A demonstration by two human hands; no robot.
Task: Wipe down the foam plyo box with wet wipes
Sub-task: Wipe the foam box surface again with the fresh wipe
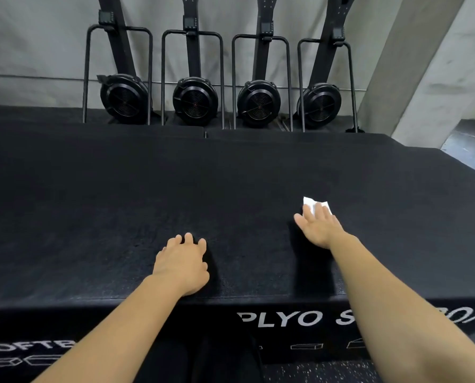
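A wide black foam plyo box (120, 203) fills the middle of the head view, white lettering on its near side. A white wet wipe (311, 203) lies on the box top at the right. My right hand (318, 228) lies flat on it, straight fingers pressing the wipe down, so most of the wipe is hidden. My left hand (182, 265) rests on the box top near its front edge, fingers slightly bent, holding nothing.
Several black fan machines (193, 102) stand upright in a row behind the box, against a grey wall. A grey concrete pillar (413, 64) rises at the right. Speckled floor (313, 373) shows below the box front.
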